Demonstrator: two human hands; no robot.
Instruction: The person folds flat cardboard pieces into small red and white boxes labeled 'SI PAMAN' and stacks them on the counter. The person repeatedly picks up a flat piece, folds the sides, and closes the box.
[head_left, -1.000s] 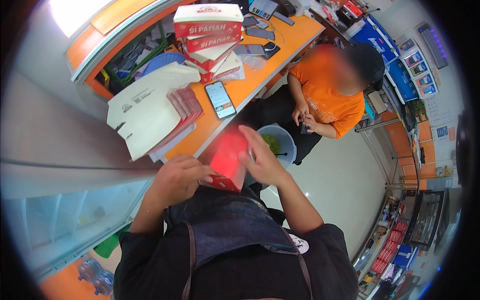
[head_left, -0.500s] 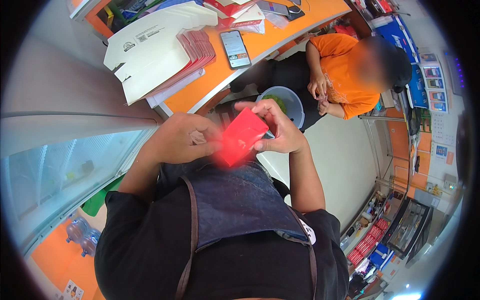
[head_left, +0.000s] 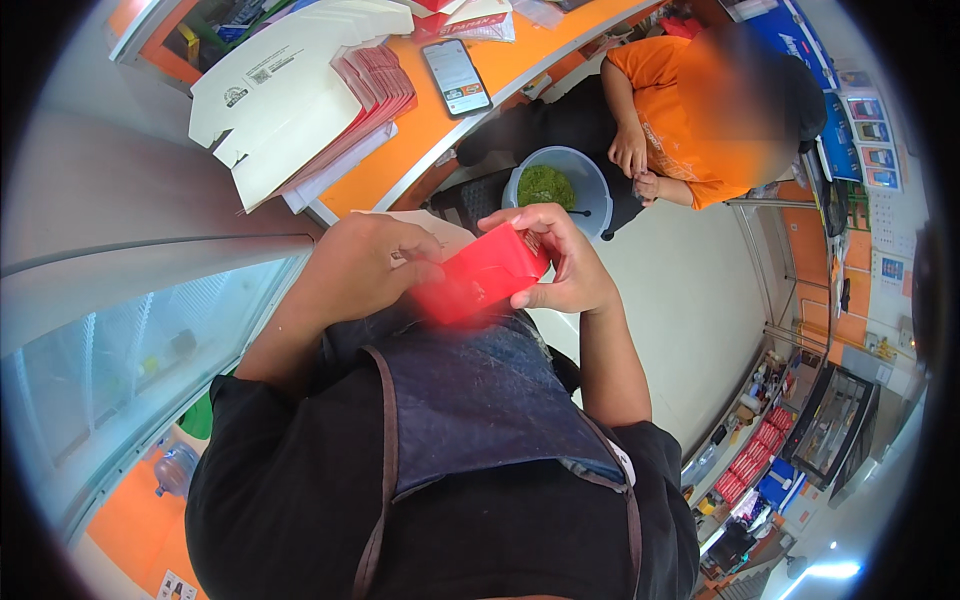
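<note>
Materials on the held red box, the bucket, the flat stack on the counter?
Red box: likely thin card, perhaps coated; bright colour, folded edges.
Bucket: probably plastic; smooth, pale grey-blue wall.
Flat stack: seemingly paperboard; thin layered edges, matte white top.

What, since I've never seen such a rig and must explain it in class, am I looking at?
There is no machine: a person works bare-handed, seen by a wide fisheye camera worn on the head and looking down, so straight edges bend. The right hand holds a red cardboard box by its right end; the left hand is at the left end, too blurred to tell its grip. Above them in the picture, on a metal-edged orange table, lie a stack of flat white-and-red cardboard sheets and a black phone with a lit screen. Beyond the hands is a pale blue plastic bucket holding something green, near another person in an orange shirt.
</note>
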